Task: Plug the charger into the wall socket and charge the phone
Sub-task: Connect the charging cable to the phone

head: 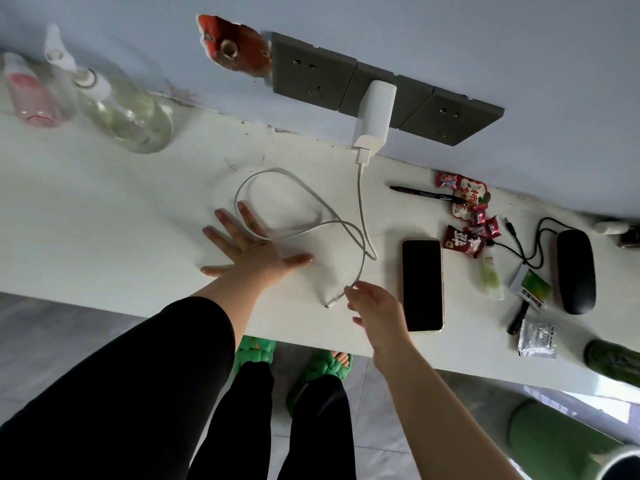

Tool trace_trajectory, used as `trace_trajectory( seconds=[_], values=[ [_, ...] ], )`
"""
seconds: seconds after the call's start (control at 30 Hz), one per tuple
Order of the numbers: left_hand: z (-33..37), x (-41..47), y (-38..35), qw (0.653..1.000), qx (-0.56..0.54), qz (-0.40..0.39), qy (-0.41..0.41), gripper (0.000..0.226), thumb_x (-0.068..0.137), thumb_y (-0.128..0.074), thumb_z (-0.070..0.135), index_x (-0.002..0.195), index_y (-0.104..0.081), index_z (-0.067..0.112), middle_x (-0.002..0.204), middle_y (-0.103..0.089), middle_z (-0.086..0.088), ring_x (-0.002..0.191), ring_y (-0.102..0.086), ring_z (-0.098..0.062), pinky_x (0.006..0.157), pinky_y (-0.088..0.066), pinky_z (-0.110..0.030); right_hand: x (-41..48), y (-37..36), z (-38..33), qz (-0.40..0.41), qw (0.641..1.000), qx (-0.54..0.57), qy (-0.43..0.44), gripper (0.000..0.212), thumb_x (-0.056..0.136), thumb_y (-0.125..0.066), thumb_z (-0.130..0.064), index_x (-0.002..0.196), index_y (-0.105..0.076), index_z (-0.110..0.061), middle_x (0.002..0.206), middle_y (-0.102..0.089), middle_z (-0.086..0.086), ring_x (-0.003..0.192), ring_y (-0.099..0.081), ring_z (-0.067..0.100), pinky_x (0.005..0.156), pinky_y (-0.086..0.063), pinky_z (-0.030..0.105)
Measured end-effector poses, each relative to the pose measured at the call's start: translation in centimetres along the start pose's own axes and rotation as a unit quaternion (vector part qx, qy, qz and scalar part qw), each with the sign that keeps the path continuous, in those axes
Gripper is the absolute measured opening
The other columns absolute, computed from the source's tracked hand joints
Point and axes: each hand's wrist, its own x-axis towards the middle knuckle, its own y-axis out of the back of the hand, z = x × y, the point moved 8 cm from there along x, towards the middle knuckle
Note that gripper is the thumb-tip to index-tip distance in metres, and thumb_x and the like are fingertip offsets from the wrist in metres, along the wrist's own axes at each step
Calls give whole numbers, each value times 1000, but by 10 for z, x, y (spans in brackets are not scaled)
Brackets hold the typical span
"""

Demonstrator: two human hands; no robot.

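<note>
A black pen point(427, 194) lies beside red snack wrappers point(465, 216), near what looks like a glasses case point(575, 270).

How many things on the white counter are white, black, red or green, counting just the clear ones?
White: 2, the charger and its cable
Black: 3, the phone, the marker pen and the oval case
Red: 1 cluster of snack wrappers, not separable
Green: 2, the small tube and the card
Total: 8

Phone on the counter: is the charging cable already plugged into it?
No: the phone lies alone with a dark screen, while the white cable's free end rests on the counter beside the right hand.
</note>
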Motion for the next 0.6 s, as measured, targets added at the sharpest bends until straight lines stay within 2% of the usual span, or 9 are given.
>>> trace_trajectory(
  seconds=[0.07, 0.17, 0.27, 0.33, 0.4, 0.47, 0.53, 0.6],
  values=[
    [-2, 0, 0, 1000, 5, 19, -5, 156, 25, -59, 90, 118, 54, 38, 140, 50, 2, 135, 39, -36, 88, 5, -85, 3, -11, 10, -12, 999, 37, -22, 15, 87, -69, -17, 100, -70, -11, 86, -73, 1, 84, -68, 21, 83, -53, 37],
    [-3, 1, 0, 999, 10, 43, -5, 155, 27, -59, 90, 126, 49, 36, 146, 45, 1, 138, 35, -36, 89, 3, -84, -1, -15, 12, -21, 997, 66, -28, 3, 93, -61, -14, 92, -64, -15, 83, -76, 1, 79, -74, 22, 81, -57, 38],
    [-3, -7, 1, 998, 23, 63, -13, 148, 38, -62, 86, 136, 37, 34, 153, 36, -3, 141, 29, -35, 94, -1, -82, -16, -3, 2, -11, 996, 78, 31, 13, 93, -60, -8, 99, -52, -16, 76, -77, 9, 68, -75, 25, 67, -60, 33],
    [-6, -13, 1, 997, 20, 70, -29, 135, 53, -62, 80, 141, 29, 32, 156, 30, -3, 144, 25, -31, 99, -4, -79, -29, 7, -9, -14, 994, 67, 84, 14, 92, -58, -3, 99, -55, -16, 71, -77, 9, 67, -75, 25, 61, -59, 28],
    [-10, -24, 4, 995, 32, 73, -51, 122, 66, -60, 71, 145, 23, 30, 158, 26, -3, 146, 21, -27, 106, -8, -73, -40, 13, -16, -35, 991, 58, 112, 17, 94, -53, 0, 98, -65, -12, 73, -77, 7, 76, -75, 23, 66, -59, 25],
    [-15, -36, 4, 994, 56, 59, -76, 112, 75, -62, 59, 147, 18, 26, 159, 22, -3, 147, 16, -24, 112, -12, -65, -50, 16, -21, -55, 990, 54, 120, 28, 94, -46, 2, 98, -70, -14, 81, -78, 1, 87, -74, 19, 77, -58, 27],
    [-19, -52, 3, 993, 73, 24, -85, 100, 83, -61, 44, 150, 8, 17, 160, 14, -6, 148, 7, -24, 116, -19, -58, -58, 24, -26, -58, 989, 22, 137, 29, 92, -51, 1, 99, -70, -19, 89, -78, -5, 93, -71, 12, 84, -54, 27],
    [-21, -74, 7, 995, 67, 12, -72, 77, 88, -56, 31, 147, -13, 7, 158, -12, -13, 145, -18, -28, 112, -31, -53, -64, 36, -28, -44, 986, -18, 160, 19, 87, -64, -7, 95, -70, -24, 88, -78, -8, 89, -71, 6, 83, -54, 24]
  ],
)
